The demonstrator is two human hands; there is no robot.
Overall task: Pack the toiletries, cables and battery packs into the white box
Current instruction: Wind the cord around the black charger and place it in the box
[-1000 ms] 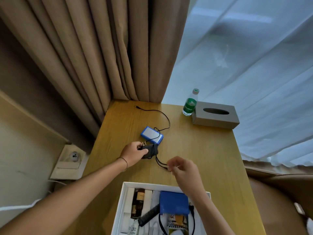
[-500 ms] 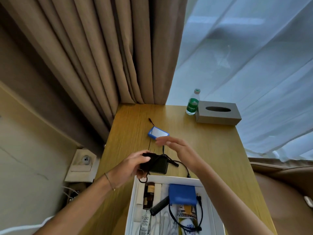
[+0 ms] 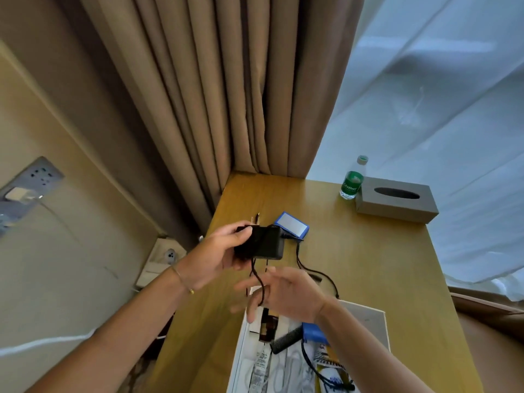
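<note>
The white box (image 3: 380, 330) sits nearest, at the near end of the wooden counter (image 3: 382, 265), and serves as the landmark here. Inside it lie a black comb (image 3: 286, 337), a blue battery pack (image 3: 313, 333) partly hidden under the right forearm, a brown bottle (image 3: 268, 326) towards the box's left side, a white tube (image 3: 259, 370) and a coil of black cable (image 3: 326, 377).

Just above the box's far left corner hovers the right hand (image 3: 283, 296), blurred, its grip spread with fingers loosely extended; a loop of thin black cord (image 3: 259, 282) hangs across those fingers, though whether any finger pinches it cannot be told.

Beyond the box and raised above the counter, the left hand (image 3: 218, 256) has its grip curled round a black power adapter (image 3: 263, 242), thumb on top, metal plug prongs (image 3: 255, 218) poking up behind. The adapter's cord also trails from its right end down towards the box's far edge.

Farther from the box, directly behind the adapter, a second blue battery pack with a pale face (image 3: 292, 225) lies flat on the counter.

At the counter's far right corner, well apart from the box, a green-labelled water bottle (image 3: 353, 180) stands upright just beside a grey tissue box (image 3: 397, 202). Brown curtains (image 3: 226, 95) hang behind.
</note>
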